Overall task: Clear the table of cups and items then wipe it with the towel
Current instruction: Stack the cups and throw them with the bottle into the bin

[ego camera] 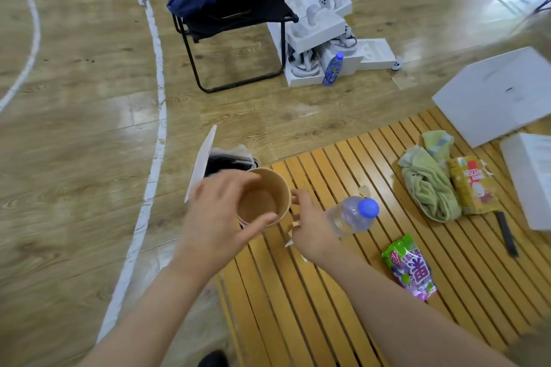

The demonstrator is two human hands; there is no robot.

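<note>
The left hand [220,211] curls round the brown paper cup [264,197] at the slatted table's [298,292] far-left corner, open floor to its left. The right hand [310,226], just right of the cup, pinches small paper scraps; the water bottle [351,214] lies beside it. The green towel [429,182] lies well right near the far edge.

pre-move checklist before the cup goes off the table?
1. Left hand grips brown paper cup: ok.
2. Cup empty: ok, bare bottom visible.
3. Right hand free: not ok, it pinches small paper scraps.
4. Drop spot, white bin with black liner beside slatted wooden table: ok, open.
5. Table cleared: not ok; clear plastic bottle with blue cap, green snack bag, yellow carton remain.
6. Green towel in reach: ok.
</note>
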